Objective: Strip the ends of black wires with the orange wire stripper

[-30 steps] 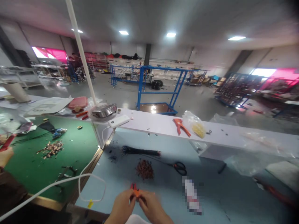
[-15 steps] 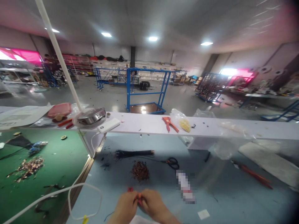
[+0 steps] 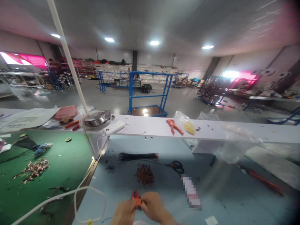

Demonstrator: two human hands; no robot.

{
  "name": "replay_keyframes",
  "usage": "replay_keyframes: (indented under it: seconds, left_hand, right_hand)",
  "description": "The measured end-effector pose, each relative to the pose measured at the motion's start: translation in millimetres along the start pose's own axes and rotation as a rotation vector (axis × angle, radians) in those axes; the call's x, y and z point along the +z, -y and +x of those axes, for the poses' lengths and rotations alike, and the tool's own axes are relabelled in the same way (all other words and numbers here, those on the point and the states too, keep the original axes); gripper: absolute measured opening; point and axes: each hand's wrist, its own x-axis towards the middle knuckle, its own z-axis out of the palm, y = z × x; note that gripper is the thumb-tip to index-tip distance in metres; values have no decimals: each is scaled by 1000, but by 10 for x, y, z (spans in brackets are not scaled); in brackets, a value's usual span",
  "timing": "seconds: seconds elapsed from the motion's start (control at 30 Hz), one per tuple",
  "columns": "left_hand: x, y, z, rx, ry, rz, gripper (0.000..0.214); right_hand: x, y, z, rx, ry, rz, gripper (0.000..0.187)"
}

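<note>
My left hand (image 3: 124,213) and my right hand (image 3: 152,206) meet at the bottom middle of the view, over the pale blue table (image 3: 234,193). Both are closed around a small red-orange tool (image 3: 136,197), whose red tips poke out above my fingers. Just beyond them lies a heap of small reddish-brown parts (image 3: 144,175). Further back lie a bundle of black wires (image 3: 138,155) and black-handled scissors (image 3: 177,165).
A white shelf (image 3: 152,126) crosses the view with an orange plier (image 3: 173,126), a bag of yellow parts (image 3: 188,126), a white power bank (image 3: 113,127) and a metal dish (image 3: 97,118). A green mat (image 3: 58,162) lies left; a white cable (image 3: 70,193) loops beside it. Blue racks (image 3: 147,90) stand behind.
The view has swung from left to right and settled. My hands stay together on the small red-orange tool; a person's hand at the far left is out of view now.
</note>
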Motion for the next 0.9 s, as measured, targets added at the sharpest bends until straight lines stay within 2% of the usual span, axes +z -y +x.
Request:
replay_keyframes:
  seconds: [0.17, 0.33, 0.47, 0.63, 0.7, 0.8, 0.9]
  left_hand:
    - [9, 128, -69, -84, 49, 75, 26]
    - [-154, 37, -228, -135, 47, 123, 26]
    - [-285, -38, -314, -240, 19, 96, 29]
    - [-313, -52, -347, -356, -87, -18, 24]
    - [-282, -66, -334, -367, -64, -150, 24]
    - [-230, -129, -274, -355, 43, -413, 29]
    - [-216, -231, -187, -351, 51, -473, 31]
  right_hand:
    - [91, -30, 57, -12, 53, -51, 17]
    - [121, -20, 152, -32, 85, -57, 18]
    - [65, 36, 236, 8, 71, -39, 21]
    - [-60, 83, 222, -12, 70, -93, 25]
    - [-43, 49, 195, -47, 83, -124, 23]
    - [56, -63, 165, -138, 76, -138, 20]
    - [151, -180, 157, -233, 57, -145, 18]
